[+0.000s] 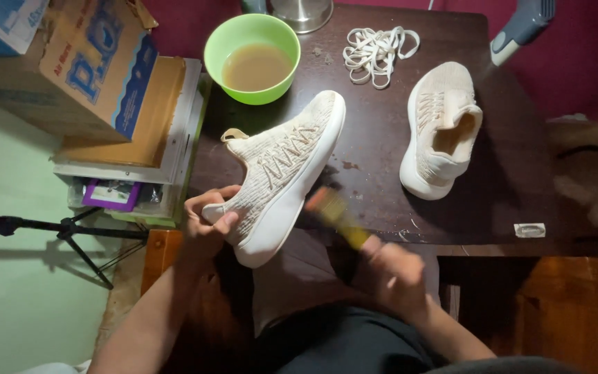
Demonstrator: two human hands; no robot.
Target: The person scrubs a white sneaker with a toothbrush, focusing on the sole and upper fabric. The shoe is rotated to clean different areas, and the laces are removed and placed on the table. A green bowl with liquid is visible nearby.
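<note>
Nearest, the right hand (392, 270) is closed around a blurred brush (335, 216) while the left hand (205, 221) pinches the heel of a cream knit sneaker (282, 176), seemingly light and soft-sided, propped on the dark table (382, 173) below a green bowl (252, 59).

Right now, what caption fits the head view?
Left hand holds a cream shoe while right hand moves a blurred brush beside it.

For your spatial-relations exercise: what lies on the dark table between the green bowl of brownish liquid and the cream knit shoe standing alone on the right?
In the head view, a loose heap of white laces lies between the green bowl and the cream shoe.
</note>
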